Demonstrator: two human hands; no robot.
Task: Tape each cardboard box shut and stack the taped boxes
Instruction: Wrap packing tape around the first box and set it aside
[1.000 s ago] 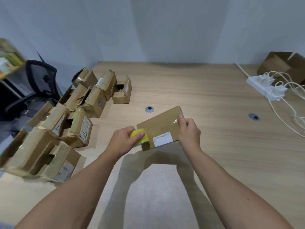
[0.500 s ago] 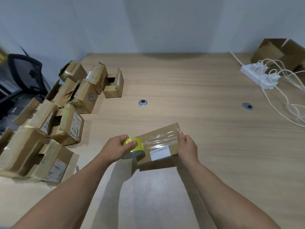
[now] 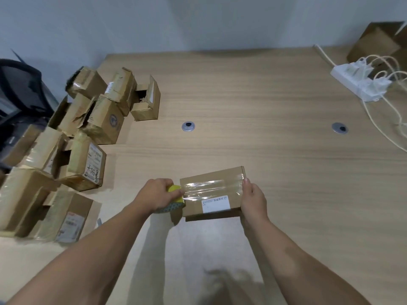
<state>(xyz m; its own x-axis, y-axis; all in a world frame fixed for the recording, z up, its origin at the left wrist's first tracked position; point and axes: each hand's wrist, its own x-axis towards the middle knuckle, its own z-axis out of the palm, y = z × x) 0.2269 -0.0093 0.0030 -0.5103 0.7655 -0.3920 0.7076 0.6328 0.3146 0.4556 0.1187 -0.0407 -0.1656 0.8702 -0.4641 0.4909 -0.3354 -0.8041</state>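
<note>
A flat cardboard box (image 3: 211, 180) with a white label lies in front of me, held just above the wooden table (image 3: 264, 102). A strip of clear tape (image 3: 209, 190) runs across its top from right to left. My left hand (image 3: 155, 195) grips a yellow tape roll (image 3: 175, 199) at the box's left edge. My right hand (image 3: 253, 200) holds the box's right end, with the thumb on the tape's end. At the table's left side stands a loose heap of several worn cardboard boxes (image 3: 88, 128), some with open flaps.
A white power strip (image 3: 356, 81) with plugs and trailing cables lies at the far right, next to a brown box (image 3: 378, 44). Two round metal grommets (image 3: 188, 126) are set in the table. A black chair (image 3: 19, 89) stands off the left edge.
The tape roll has been drawn leftward across the box to its left edge. The box has come closer to me and turned more level. My view has tilted down.
</note>
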